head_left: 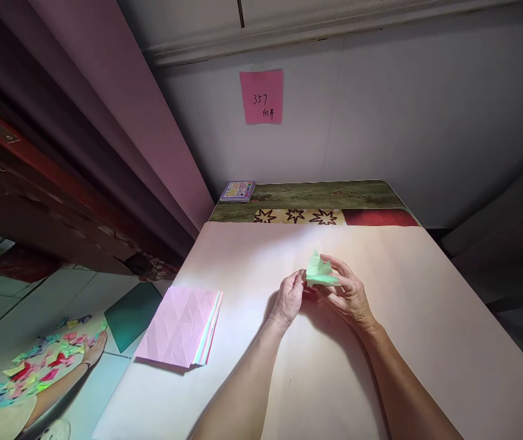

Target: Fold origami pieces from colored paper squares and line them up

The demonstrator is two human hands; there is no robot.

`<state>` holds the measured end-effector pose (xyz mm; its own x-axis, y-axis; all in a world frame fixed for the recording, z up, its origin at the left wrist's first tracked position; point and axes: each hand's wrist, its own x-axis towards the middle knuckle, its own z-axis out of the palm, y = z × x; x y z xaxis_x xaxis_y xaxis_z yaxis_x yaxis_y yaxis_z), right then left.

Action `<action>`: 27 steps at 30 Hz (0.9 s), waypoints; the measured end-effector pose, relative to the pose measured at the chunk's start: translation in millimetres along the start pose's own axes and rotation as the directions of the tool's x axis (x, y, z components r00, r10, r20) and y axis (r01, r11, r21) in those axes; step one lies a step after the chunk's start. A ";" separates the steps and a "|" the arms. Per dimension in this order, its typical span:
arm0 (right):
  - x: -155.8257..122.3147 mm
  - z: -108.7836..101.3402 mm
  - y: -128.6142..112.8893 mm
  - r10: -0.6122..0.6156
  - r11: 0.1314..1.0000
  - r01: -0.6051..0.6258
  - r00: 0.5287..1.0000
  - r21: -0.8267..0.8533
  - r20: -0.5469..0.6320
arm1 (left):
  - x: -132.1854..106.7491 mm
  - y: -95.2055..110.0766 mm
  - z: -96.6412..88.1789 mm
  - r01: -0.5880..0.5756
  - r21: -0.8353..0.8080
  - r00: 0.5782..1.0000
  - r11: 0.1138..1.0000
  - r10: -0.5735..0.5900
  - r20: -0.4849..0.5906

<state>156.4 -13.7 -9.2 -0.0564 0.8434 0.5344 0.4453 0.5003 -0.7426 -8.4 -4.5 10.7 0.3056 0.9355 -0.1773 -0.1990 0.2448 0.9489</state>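
Observation:
A partly folded piece of light green origami paper [319,270] is held above the white tabletop, with pointed flaps standing up. My left hand [290,298] pinches its left edge between thumb and fingers. On the other side, my right hand [348,296] grips the paper with its fingers around the back and right edge. Part of the paper is hidden by the right fingers. To the left of my hands lies a stack of creased paper sheets [179,327], pink on top with several other colours at the edge.
The white tabletop [403,330] ends at a green wood-patterned strip [311,194] bearing a small booklet [237,191]. A pink note [261,96] hangs on the wall. At left, another person's hand [95,349] touches colourful folded papers [46,360] on the floor, near a dark green sheet [132,315].

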 end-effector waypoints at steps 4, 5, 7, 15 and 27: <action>-0.6 0.2 2.5 0.050 0.997 -0.050 0.999 0.061 -0.014 | -3.6 4.6 0.9 -0.086 0.110 0.994 0.990 0.078 0.076; -0.9 0.3 2.7 0.066 0.996 -0.066 0.998 0.066 -0.011 | -3.4 3.5 1.3 -0.086 0.114 0.992 0.990 0.075 0.100; -1.6 1.2 2.3 0.108 0.992 -0.105 0.994 0.074 -0.028 | -1.9 -0.6 2.3 -0.047 0.097 0.992 0.994 0.035 0.122; 1.5 7.7 0.2 0.447 0.825 -0.382 0.892 0.416 -0.067 | 3.8 -8.7 5.9 0.079 -0.172 0.996 0.982 -0.070 0.054; 3.8 0.5 -8.2 0.583 0.702 -0.585 0.800 0.406 0.143 | 5.0 -12.2 4.6 0.005 -0.115 0.994 0.993 -0.017 -0.106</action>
<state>152.1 -14.5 -1.3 0.0869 0.9942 -0.0634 -0.0172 -0.0622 -0.9979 -0.2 -3.9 -0.5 0.2081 0.9530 -0.2200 -0.3038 0.2768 0.9117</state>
